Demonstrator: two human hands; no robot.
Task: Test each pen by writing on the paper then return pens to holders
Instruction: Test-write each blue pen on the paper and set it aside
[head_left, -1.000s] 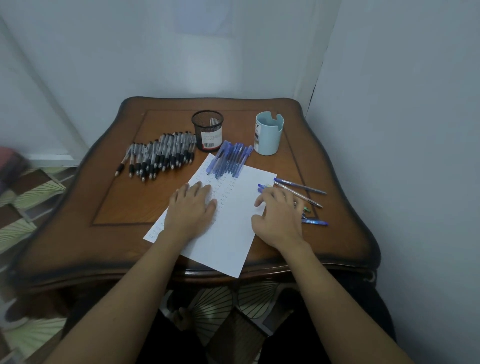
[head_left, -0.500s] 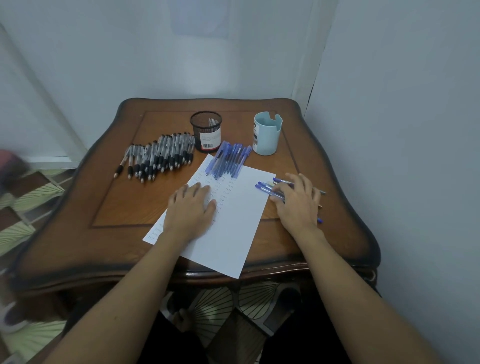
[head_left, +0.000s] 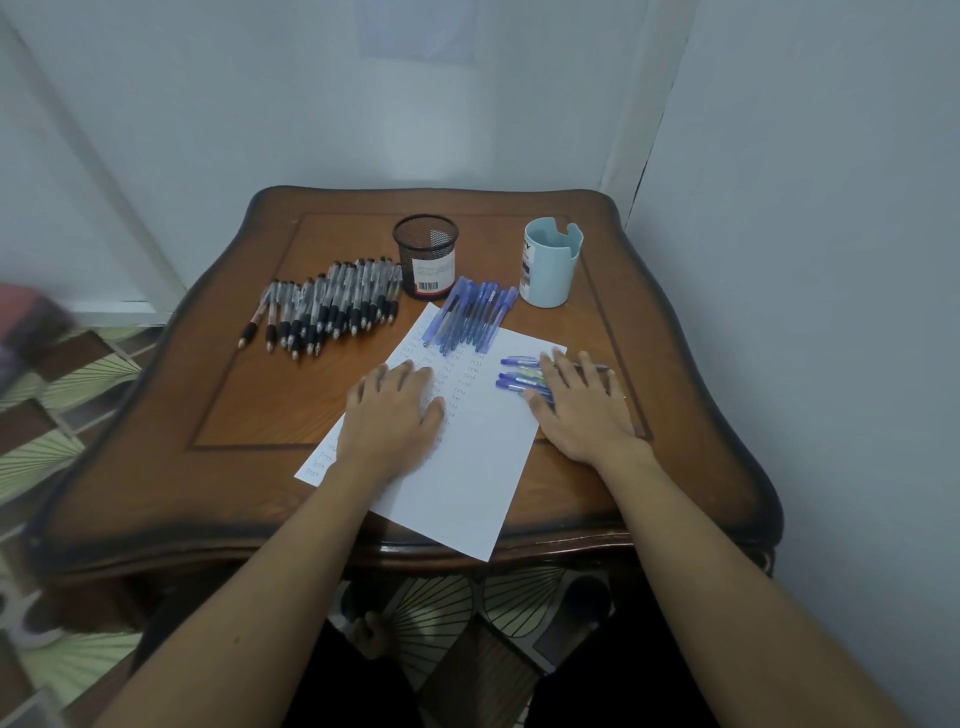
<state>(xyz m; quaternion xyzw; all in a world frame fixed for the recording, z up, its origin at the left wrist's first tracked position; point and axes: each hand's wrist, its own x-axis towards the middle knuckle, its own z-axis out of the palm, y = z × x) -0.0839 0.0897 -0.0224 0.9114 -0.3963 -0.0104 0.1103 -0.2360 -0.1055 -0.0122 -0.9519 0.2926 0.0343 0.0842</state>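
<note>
Pressing straight fingers (head_left: 586, 370) of right hand (head_left: 587, 410) flat on loose pens (head_left: 517, 378) at paper (head_left: 467, 483) edge, uncurled. Resting left hand (head_left: 392, 415) flat on paper. Beyond: blue pens (head_left: 470, 317), black pens (head_left: 327, 306), mesh holder (head_left: 426, 254), blue holder (head_left: 550, 265), counter (head_left: 249, 405).

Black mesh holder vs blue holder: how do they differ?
The black mesh holder is see-through wire with a plain round rim; the blue holder is solid with a notched rim. The black mesh holder carries a barcode label; the blue holder's label shows dark print. Both stand upright, nothing sticking out.
</note>
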